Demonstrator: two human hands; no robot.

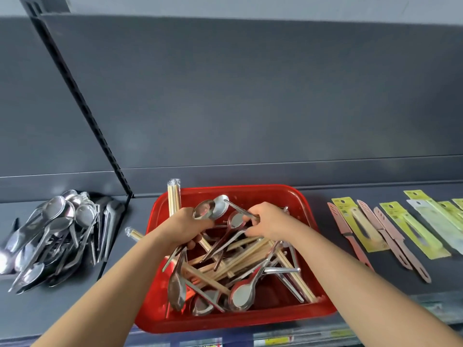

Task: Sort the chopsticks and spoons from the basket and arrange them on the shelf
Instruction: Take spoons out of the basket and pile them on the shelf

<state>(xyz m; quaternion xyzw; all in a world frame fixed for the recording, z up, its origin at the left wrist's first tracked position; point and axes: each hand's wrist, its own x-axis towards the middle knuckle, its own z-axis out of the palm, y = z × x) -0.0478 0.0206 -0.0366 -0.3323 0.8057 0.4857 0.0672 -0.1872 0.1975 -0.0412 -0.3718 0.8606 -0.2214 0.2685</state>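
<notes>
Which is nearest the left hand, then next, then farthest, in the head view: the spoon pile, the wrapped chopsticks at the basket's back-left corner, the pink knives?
1. Wrapped chopsticks, just behind the left hand.
2. Spoon pile, off to the left.
3. Pink knives, beyond the basket's right side.

A dark grey metal back panel fills most of the view, with a pale wall showing above its top edge. A black slotted upright slants down the left, dividing two bays. The shelf is matte grey, its front edge carrying a price-label strip. Soft light leaves a faint sheen on the panel.
</notes>
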